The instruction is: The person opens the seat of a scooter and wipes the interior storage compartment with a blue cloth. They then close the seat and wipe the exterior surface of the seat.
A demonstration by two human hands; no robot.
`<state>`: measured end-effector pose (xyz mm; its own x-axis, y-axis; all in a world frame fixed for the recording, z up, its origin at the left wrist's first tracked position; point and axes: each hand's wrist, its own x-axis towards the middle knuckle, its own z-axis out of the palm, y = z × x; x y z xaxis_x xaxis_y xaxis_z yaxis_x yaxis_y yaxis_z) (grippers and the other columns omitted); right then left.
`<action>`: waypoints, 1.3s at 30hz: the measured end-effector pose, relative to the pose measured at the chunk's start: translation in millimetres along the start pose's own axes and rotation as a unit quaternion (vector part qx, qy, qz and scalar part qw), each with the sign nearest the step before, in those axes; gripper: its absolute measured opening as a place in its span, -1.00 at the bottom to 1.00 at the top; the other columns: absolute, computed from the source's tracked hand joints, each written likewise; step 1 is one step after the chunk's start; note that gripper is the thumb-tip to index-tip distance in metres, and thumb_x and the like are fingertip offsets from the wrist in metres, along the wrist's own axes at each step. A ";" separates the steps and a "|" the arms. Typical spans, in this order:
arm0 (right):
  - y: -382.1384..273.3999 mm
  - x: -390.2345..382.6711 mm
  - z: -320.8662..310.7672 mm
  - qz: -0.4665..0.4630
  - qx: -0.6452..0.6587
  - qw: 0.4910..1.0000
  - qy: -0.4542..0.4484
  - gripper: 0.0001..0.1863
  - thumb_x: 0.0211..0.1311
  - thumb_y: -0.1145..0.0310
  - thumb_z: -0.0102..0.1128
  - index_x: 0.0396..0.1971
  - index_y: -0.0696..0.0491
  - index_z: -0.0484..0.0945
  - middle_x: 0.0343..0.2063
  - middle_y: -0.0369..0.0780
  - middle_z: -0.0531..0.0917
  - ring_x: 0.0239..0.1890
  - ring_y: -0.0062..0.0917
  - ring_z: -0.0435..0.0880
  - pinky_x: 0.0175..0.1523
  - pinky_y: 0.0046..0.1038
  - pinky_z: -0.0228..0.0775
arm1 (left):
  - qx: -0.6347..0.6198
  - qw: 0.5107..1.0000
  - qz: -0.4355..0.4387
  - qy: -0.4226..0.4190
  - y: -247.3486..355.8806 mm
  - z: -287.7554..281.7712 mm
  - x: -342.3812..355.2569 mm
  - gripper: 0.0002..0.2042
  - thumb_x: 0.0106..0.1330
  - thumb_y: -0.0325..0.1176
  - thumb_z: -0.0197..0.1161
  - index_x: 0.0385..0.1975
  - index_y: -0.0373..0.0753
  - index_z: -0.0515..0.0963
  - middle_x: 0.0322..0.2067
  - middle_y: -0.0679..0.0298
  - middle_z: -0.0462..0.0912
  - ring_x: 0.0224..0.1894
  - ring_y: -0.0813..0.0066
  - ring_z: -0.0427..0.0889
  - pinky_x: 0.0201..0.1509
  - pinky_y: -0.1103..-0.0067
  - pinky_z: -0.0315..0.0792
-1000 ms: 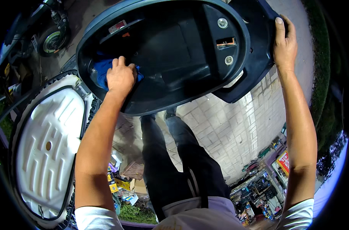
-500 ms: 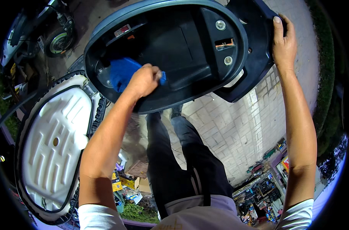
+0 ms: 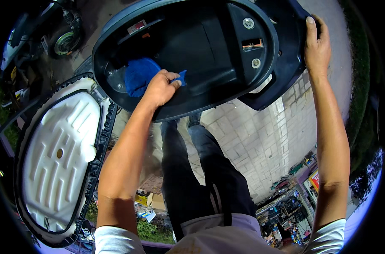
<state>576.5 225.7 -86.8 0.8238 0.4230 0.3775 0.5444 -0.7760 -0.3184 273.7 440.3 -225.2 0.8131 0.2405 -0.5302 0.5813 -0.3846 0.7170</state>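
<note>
One blue cloth (image 3: 140,76) lies bunched inside the black underseat storage bucket (image 3: 211,53), pinched by the left hand (image 3: 160,87); the right hand (image 3: 318,51) grips the edge of the black tail panel (image 3: 289,40)

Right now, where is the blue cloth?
In the head view, the blue cloth is in the left part of the black bin, held by the left hand.

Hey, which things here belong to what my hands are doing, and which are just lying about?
In hand:
- blue cloth, gripped by your left hand inside the black tub
- black panel, touched by your right hand
- open seat beside the tub, untouched, probably part of it

Lying about:
- yellow box
- wheel, upper left
</note>
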 end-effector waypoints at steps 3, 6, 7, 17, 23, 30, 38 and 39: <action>3.9 0.8 -0.2 0.002 0.009 1.000 -0.006 -0.44 0.23 -0.15 -0.04 -0.01 0.01 0.50 -0.07 -0.07 0.58 0.03 -0.24 0.53 0.13 -0.36 0.28 | -0.225 0.954 -0.100 -0.173 16.8 -27.8 -0.9 -0.74 0.20 -0.39 0.21 -0.14 -0.36 0.59 -0.26 0.15 0.54 -0.16 0.26 0.53 -0.02 0.50 0.36; -0.8 1.0 0.1 0.001 0.029 1.000 -0.010 -0.43 0.24 -0.14 -0.03 -0.01 0.04 0.50 -0.08 -0.06 0.58 0.02 -0.25 0.53 0.13 -0.38 0.28 | -0.056 0.988 -0.018 -0.142 7.3 -28.1 -7.5 -0.69 0.21 -0.42 0.16 -0.04 -0.32 0.54 -0.30 0.10 0.52 -0.14 0.25 0.48 0.01 0.53 0.32; -2.8 1.3 -0.5 0.001 0.035 0.999 -0.010 -0.43 0.24 -0.13 -0.02 -0.01 0.05 0.49 -0.08 -0.05 0.58 0.02 -0.26 0.53 0.13 -0.38 0.28 | 0.038 0.993 0.030 -0.110 -0.3 -23.7 -9.4 -0.67 0.21 -0.42 0.15 -0.02 -0.31 0.53 -0.31 0.09 0.51 -0.14 0.24 0.47 0.02 0.53 0.31; -5.3 1.7 -3.3 0.040 -0.003 0.999 -0.026 -0.43 0.28 -0.10 -0.07 0.02 0.10 0.47 -0.07 -0.04 0.57 0.02 -0.28 0.52 0.14 -0.39 0.26 | 0.022 0.986 0.046 -0.161 -19.2 -18.1 0.4 -0.58 0.16 -0.32 0.06 0.07 -0.05 0.51 -0.18 0.12 0.44 -0.03 0.22 0.38 0.12 0.49 0.23; -12.1 3.6 -3.1 0.027 0.013 0.999 -0.040 -0.45 0.29 -0.07 -0.07 0.01 0.10 0.47 -0.06 -0.03 0.56 0.02 -0.26 0.52 0.15 -0.38 0.25 | 0.093 0.976 0.077 -0.184 -10.5 -27.7 12.6 -0.60 0.15 -0.32 0.09 0.03 -0.10 0.54 -0.17 0.14 0.48 -0.01 0.26 0.38 0.08 0.50 0.25; -10.6 2.5 -4.2 0.034 -0.003 0.999 -0.030 -0.46 0.28 -0.07 -0.06 0.00 0.08 0.47 -0.05 -0.03 0.55 0.03 -0.22 0.51 0.14 -0.34 0.28 | -0.152 0.949 0.152 -0.232 37.3 -41.2 -32.6 -0.78 0.11 -0.46 0.21 -0.25 -0.38 0.61 -0.31 0.14 0.49 -0.17 0.29 0.45 -0.04 0.53 0.33; -16.8 1.1 -8.0 0.051 0.002 0.998 -0.028 -0.46 0.27 -0.09 -0.03 0.00 0.05 0.46 -0.03 -0.05 0.54 0.05 -0.21 0.50 0.14 -0.32 0.28 | -0.498 0.844 -0.009 0.199 104.6 -26.8 -45.2 -0.74 0.24 -0.42 0.24 -0.11 -0.39 0.56 -0.12 0.20 0.58 -0.09 0.46 0.54 0.08 0.54 0.39; -19.1 0.9 -8.3 0.053 0.005 0.998 -0.026 -0.46 0.27 -0.09 -0.03 0.00 0.05 0.46 -0.03 -0.06 0.54 0.05 -0.21 0.50 0.14 -0.32 0.28 | -0.648 0.741 -0.022 0.177 106.2 -27.3 -36.2 -0.63 0.24 -0.46 0.24 0.04 -0.41 0.44 -0.09 0.18 0.55 -0.08 0.46 0.54 0.11 0.54 0.38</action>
<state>565.5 237.0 -73.2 0.8837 0.3628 0.2956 0.4553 -0.8128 -0.3634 306.9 415.0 -117.5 0.6172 0.5338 -0.5780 -0.0366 0.7534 0.6566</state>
